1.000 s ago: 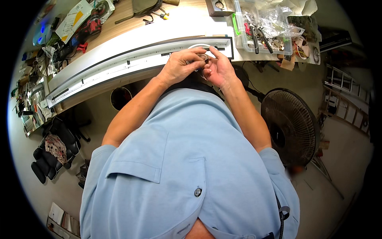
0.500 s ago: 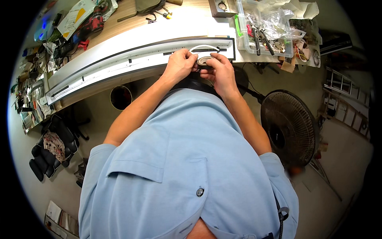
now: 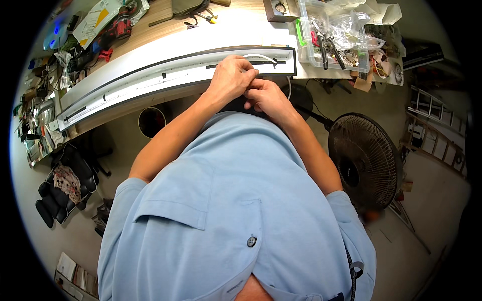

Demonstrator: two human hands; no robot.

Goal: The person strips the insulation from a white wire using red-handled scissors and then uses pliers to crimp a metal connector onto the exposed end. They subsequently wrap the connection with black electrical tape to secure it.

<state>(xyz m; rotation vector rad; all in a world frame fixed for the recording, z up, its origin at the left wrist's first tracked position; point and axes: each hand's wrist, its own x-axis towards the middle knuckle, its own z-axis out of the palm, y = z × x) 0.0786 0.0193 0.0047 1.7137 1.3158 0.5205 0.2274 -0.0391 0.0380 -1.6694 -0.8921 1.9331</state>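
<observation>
A long, shallow light fixture with a white inside and a black rim point(image 3: 187, 52) lies along the front edge of the workbench. At its right end a white cable point(image 3: 263, 56) arches over the black strip inside. My left hand point(image 3: 232, 76) is closed over the fixture's near rim, thumb and fingers pinched together. Just right of it and a little nearer, my right hand point(image 3: 266, 95) has its fingers bent in against the left fingertips. Whatever lies between the fingers is hidden. A thin white length hangs below the rim, right of my right hand.
A clear plastic bin point(image 3: 334, 57) of tools and bags stands right of the fixture. Below it, a black floor fan point(image 3: 365, 160) stands close to my right arm. A red power tool point(image 3: 122, 29) lies at the back left. A bucket point(image 3: 152, 122) sits under the bench.
The round tape roll at my right fingers has gone from sight. My right hand has moved left and nearer, turning its back up. My left hand has shifted slightly right and away.
</observation>
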